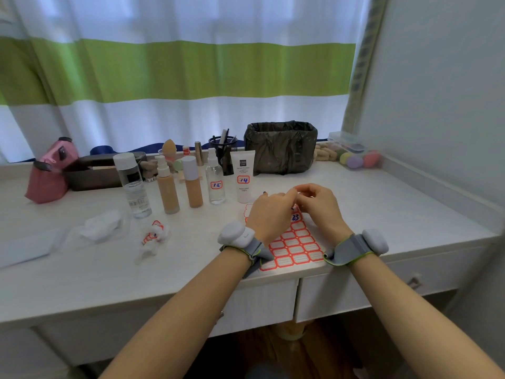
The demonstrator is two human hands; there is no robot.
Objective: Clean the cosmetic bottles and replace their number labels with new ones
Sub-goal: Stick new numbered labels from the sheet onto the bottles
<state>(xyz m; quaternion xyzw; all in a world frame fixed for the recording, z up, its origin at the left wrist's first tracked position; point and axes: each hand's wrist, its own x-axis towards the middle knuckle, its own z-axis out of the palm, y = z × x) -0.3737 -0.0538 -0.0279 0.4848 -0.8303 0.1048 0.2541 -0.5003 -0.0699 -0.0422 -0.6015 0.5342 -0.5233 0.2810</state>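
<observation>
A row of cosmetic bottles stands on the white desk (382, 203): a clear toner bottle (132, 184), two beige foundation bottles (167, 186) (192, 181), a clear spray bottle (216, 180) labelled 15 and a white cleanser tube (244, 176) labelled 14. A sheet of red-bordered labels (293, 246) lies at the front edge. My left hand (269, 213) and my right hand (319, 205) meet fingertip to fingertip above the sheet's far end, pinching something small that I cannot make out. One label beneath them bears blue writing.
Crumpled wipes with peeled old labels (153, 236) lie left of the sheet, beside a packet of white pads (102, 224). A black-lined bin (281, 146) and a mesh pen holder (223, 150) stand behind the bottles. A pink pouch (49, 176) sits far left, sponges (355, 158) far right.
</observation>
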